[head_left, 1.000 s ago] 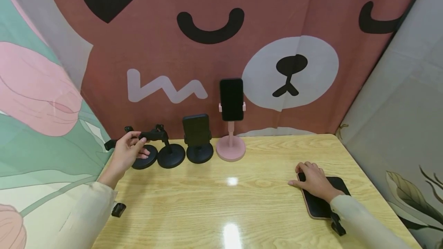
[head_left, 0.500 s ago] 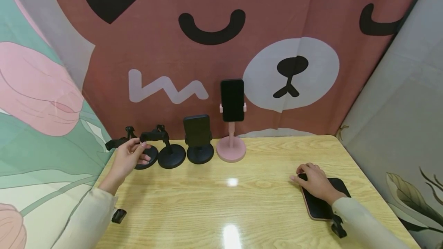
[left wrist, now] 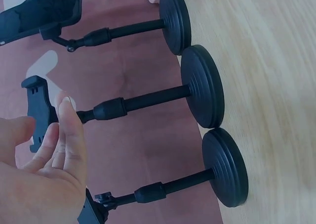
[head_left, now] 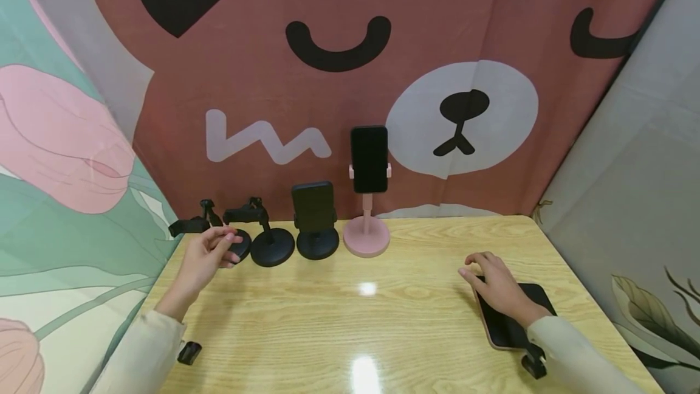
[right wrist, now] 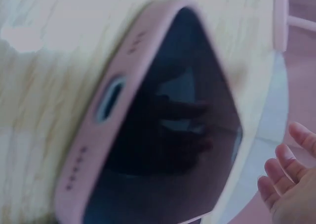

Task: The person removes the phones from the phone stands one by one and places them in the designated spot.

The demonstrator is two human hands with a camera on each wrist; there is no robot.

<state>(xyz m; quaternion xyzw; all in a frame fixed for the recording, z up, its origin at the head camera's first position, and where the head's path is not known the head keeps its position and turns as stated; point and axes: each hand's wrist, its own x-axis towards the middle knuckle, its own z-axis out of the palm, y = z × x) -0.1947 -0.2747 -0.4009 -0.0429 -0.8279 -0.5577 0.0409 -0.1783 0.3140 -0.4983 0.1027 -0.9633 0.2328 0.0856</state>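
Note:
My left hand (head_left: 205, 257) hovers by the leftmost black phone stand (head_left: 188, 226), fingers loosely bent, holding nothing. In the left wrist view its fingers partly cover the middle stand's holder (left wrist: 38, 108); contact cannot be told. A second black stand (head_left: 272, 248), its holder likewise without a phone, stands to the right. Over at the right, a phone in a pink case (right wrist: 173, 125) lies screen up on the table. My right hand (head_left: 500, 287) is over that phone's upper part with relaxed fingers; the right wrist view shows them apart from it.
A third black stand (head_left: 317, 244) bears a dark phone (head_left: 313, 207). Beside it a pink stand (head_left: 367, 242) holds another phone (head_left: 369, 160) upright. These stands line the back edge of the wooden table (head_left: 328, 327), against a printed curtain (head_left: 246, 78).
My left hand has come down and back from the black stands' holders. My right hand's fingers have lifted slightly from the top edge of the pink-cased phone.

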